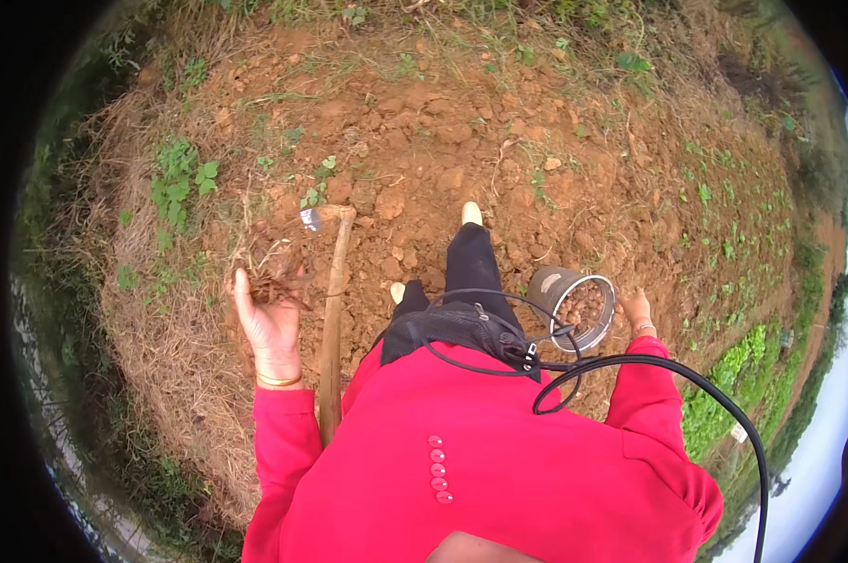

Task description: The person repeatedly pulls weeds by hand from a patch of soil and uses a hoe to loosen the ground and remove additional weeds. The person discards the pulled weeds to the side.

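Two hands stand well apart: the left grip [274,325] holds a tangled, dry brown root clump [275,283]; the right grip [637,310], its closure unclear, is at the right rim of a grey cylindrical bucket [544,283]. The bucket lies rightward of the clump, with a wooden-handled hoe [333,328] lengthwise between.

The left hand [275,324] was held just left of the hoe [334,310], palm turned upward, thumb standing straight and apart, the other fingers largely hidden; its wrist ran nearly in line with the forearm [283,436]. Well to the right of the hoe, the right hand [635,308] reached forward, its fingers too small and partly hidden to read. Between the hands, right of the hoe, the right foot [471,214] stood ahead of the left foot [397,292].
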The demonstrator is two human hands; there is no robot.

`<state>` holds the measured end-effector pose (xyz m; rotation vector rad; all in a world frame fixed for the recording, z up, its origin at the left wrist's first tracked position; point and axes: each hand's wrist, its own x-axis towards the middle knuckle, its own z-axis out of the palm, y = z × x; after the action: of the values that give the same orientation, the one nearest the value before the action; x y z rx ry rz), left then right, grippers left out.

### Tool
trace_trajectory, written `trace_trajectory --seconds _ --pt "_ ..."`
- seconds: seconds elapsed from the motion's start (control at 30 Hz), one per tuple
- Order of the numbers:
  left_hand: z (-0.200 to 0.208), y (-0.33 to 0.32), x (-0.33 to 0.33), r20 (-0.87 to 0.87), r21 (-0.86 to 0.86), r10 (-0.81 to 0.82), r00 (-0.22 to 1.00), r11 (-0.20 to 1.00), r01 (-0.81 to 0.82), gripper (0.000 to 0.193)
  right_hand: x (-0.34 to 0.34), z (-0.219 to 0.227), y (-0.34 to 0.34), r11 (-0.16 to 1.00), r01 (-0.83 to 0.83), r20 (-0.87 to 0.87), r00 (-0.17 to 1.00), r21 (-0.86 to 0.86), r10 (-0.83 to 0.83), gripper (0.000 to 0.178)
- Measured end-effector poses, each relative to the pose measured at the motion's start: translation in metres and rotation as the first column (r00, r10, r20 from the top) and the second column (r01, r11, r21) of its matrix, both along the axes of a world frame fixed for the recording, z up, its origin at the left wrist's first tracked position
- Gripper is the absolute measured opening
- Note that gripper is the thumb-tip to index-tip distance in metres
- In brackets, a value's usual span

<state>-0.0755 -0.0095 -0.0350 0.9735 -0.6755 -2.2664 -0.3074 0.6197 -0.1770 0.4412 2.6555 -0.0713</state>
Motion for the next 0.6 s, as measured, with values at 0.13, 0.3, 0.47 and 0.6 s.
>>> trace_trajectory --seconds 0.13,0.3,0.47,0.6 --pt "0.012 0.011 -0.012 0.004 -0.071 0.022 1.0 0.997 -0.022 0.036 -0.063 0.025 -0.107 0.764 0.011 0.13 0.987 -0.646 0.096 0.05" --pt "0.022 0.027 -0.008 -0.032 -0.335 0.04 0.999 0.941 -0.048 0.049 -0.041 0.191 -0.371 0.222 -0.279 -0.027 0.677 -0.934 0.736 0.038" --pt "0.037 0.037 -0.002 -0.145 -0.444 0.033 0.989 0.891 -0.095 0.074 0.043 0.227 -0.5 0.242 -0.14 0.185 0.332 -0.96 0.925 0.062" --pt "0.035 0.037 0.011 -0.17 -0.494 0.01 0.985 0.864 -0.094 0.079 0.084 0.246 -0.52 0.294 0.269 0.382 0.382 -0.917 0.842 0.068"
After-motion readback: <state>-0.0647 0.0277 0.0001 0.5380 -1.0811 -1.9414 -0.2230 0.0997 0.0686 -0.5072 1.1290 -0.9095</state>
